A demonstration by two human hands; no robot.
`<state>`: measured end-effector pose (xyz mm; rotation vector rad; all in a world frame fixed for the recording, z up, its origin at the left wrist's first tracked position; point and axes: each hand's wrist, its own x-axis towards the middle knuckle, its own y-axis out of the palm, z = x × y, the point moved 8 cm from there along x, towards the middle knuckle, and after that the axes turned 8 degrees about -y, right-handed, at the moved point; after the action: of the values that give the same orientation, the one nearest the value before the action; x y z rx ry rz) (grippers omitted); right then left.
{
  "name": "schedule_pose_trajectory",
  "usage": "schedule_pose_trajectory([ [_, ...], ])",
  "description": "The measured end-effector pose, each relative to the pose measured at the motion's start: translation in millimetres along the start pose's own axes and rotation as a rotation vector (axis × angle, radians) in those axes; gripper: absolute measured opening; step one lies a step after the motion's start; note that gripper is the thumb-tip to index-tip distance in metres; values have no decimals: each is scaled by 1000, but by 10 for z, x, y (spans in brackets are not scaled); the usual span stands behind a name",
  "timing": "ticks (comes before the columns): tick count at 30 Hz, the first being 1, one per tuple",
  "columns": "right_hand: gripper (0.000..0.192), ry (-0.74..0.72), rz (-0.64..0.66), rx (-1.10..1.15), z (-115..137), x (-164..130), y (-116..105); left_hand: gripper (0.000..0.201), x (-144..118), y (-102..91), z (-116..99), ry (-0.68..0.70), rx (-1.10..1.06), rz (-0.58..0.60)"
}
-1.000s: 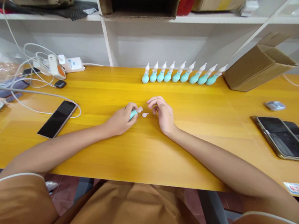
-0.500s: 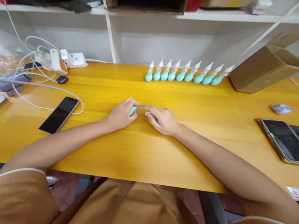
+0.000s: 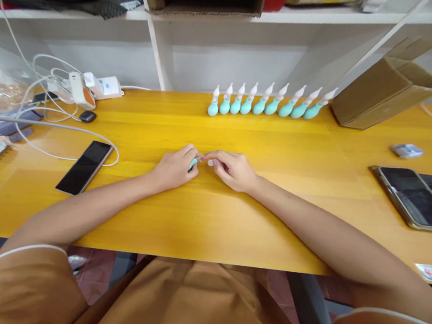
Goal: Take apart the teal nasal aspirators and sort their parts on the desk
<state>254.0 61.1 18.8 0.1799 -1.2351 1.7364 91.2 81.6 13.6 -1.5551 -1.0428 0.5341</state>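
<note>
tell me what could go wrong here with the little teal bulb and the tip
1. The small white tip pinched by the right hand could slip and roll off across the table.
2. The left hand hides most of the teal bulb, so a crooked fit may go unnoticed.

On my table stand nine teal bulb aspirators (image 3: pixel 269 104) in a row; a tenth aspirator (image 3: pixel 193 163) is in my left hand (image 3: pixel 174 168). I count three phones (image 3: pixel 84 166) and one open cardboard box (image 3: pixel 384 93).
</note>
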Motion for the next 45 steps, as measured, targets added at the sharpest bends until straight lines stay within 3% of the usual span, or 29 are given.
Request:
schedule_pose_trajectory([
  [5, 37, -83, -100, 77, 110, -22, -96, 21, -63, -67, -80, 91, -104, -49],
  [10, 32, -27, -196, 95, 89, -16, -151, 24, -158, -65, -198, 258, -126, -59],
  [16, 42, -51, 42, 42, 132, -25, 112, 22, -291, -47, -330, 484, 4, -157],
  [22, 54, -118, 181, -51, 192, -69, 210, 21, -341, -65, -375, 602, -62, -248],
  [27, 54, -130, 312, -44, 135, -121, 309, 25, -370, 16, -458, 704, -19, -120],
  [34, 75, -113, 364, 7, 119, -125, 338, 35, -399, 106, -473, 742, 19, 30],
  [45, 98, -97, 448, 37, 132, -109, 340, 26, -380, 100, -469, 725, -35, 24],
])
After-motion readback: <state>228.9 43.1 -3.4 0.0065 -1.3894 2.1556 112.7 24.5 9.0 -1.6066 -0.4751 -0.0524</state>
